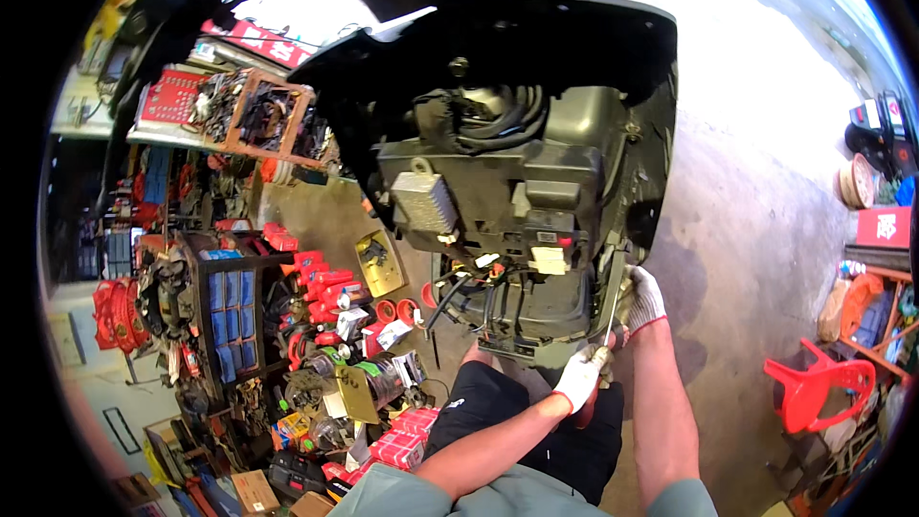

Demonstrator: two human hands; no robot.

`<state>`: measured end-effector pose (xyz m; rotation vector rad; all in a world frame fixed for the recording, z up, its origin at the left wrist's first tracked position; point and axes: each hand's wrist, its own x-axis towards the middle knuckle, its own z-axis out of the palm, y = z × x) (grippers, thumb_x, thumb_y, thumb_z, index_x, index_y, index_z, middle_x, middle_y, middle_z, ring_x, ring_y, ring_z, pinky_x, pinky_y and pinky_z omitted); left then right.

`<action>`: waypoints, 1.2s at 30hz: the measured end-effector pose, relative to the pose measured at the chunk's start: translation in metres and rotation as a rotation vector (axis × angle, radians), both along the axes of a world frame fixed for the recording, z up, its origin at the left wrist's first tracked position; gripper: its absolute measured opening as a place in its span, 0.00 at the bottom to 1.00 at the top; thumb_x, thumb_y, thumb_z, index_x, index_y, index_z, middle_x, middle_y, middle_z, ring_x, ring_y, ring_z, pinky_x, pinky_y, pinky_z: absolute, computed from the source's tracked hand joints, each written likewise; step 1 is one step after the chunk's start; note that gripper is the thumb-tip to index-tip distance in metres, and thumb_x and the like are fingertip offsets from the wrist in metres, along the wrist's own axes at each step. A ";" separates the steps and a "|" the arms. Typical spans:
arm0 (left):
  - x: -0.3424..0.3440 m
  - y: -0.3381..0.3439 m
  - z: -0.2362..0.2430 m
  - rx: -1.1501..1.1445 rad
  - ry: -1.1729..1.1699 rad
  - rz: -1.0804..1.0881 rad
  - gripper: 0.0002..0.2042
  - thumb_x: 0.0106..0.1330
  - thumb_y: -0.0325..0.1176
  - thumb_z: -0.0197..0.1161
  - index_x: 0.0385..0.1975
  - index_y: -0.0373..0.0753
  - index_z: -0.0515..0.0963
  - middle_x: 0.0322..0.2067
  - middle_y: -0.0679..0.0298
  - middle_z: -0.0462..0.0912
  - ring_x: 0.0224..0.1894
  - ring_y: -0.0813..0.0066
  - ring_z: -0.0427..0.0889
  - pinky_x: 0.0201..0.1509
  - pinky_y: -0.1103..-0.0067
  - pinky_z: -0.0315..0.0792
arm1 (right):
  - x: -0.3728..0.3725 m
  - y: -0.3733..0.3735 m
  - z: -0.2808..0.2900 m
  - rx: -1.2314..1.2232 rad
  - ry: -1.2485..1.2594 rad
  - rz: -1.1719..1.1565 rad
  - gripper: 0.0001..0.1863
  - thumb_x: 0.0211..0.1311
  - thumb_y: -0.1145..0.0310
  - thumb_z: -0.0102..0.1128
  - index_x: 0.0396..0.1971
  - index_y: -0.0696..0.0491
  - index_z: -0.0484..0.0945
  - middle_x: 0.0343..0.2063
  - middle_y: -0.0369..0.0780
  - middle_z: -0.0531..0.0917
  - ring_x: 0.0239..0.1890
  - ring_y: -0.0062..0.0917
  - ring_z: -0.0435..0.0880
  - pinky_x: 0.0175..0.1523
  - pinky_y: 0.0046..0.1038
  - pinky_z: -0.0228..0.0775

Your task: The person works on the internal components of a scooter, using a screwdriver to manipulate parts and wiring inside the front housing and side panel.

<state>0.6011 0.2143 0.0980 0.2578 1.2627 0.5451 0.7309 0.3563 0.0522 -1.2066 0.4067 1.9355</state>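
Observation:
In front of me stands the opened front of a scooter (565,153), its dark inner body and wiring exposed inside a black shell. Both my hands wear whitish work gloves and meet at its lower right corner. My left hand (582,378) is closed around the lower end of a screwdriver (613,306), whose thin metal shaft points up along the side panel. My right hand (645,299) is beside that shaft at the panel's edge, fingers curled and partly hidden. A finned metal box (421,199) and loose connectors (486,259) sit on the body.
On the left are a rack with blue drawers (228,316), several red bottles (321,278) and a yellow tray (381,263). Boxes and parts crowd the lower left. At the right, a red plastic chair (818,388) stands on the concrete floor (728,268), near shelving with cloths.

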 end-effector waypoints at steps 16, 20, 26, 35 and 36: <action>-0.093 -0.008 0.069 0.309 0.083 -0.843 0.13 0.74 0.42 0.53 0.38 0.37 0.75 0.22 0.66 0.75 0.23 0.77 0.75 0.27 0.77 0.71 | 0.034 -0.168 0.016 0.005 -0.314 -0.765 0.10 0.62 0.62 0.51 0.22 0.47 0.73 0.16 0.35 0.72 0.20 0.28 0.71 0.31 0.38 0.68; -0.157 -0.014 0.079 0.611 0.189 -0.798 0.14 0.72 0.40 0.55 0.45 0.36 0.76 0.30 0.61 0.81 0.31 0.73 0.80 0.37 0.75 0.75 | -0.051 -0.242 0.045 0.058 -0.540 -0.540 0.08 0.61 0.64 0.53 0.25 0.49 0.76 0.20 0.36 0.77 0.26 0.30 0.78 0.32 0.37 0.71; -0.251 -0.027 0.082 0.732 0.218 -0.937 0.16 0.67 0.40 0.60 0.49 0.37 0.80 0.43 0.54 0.84 0.46 0.62 0.83 0.52 0.71 0.75 | -0.267 -0.274 0.125 0.193 -0.334 -0.394 0.11 0.61 0.74 0.52 0.42 0.54 0.80 0.34 0.37 0.82 0.35 0.30 0.81 0.44 0.32 0.75; -0.332 -0.045 0.101 0.584 0.268 -0.536 0.12 0.70 0.38 0.58 0.39 0.33 0.76 0.27 0.58 0.80 0.30 0.73 0.78 0.36 0.74 0.74 | -0.343 -0.273 0.155 0.197 -0.284 -0.192 0.12 0.68 0.74 0.53 0.48 0.58 0.77 0.39 0.40 0.84 0.40 0.29 0.84 0.47 0.32 0.77; -0.332 -0.045 0.103 0.468 0.229 -0.402 0.12 0.71 0.38 0.57 0.39 0.34 0.76 0.27 0.60 0.79 0.29 0.74 0.77 0.35 0.75 0.73 | -0.348 -0.274 0.151 0.201 -0.393 -0.079 0.13 0.68 0.74 0.54 0.51 0.58 0.77 0.41 0.39 0.84 0.42 0.28 0.83 0.48 0.31 0.77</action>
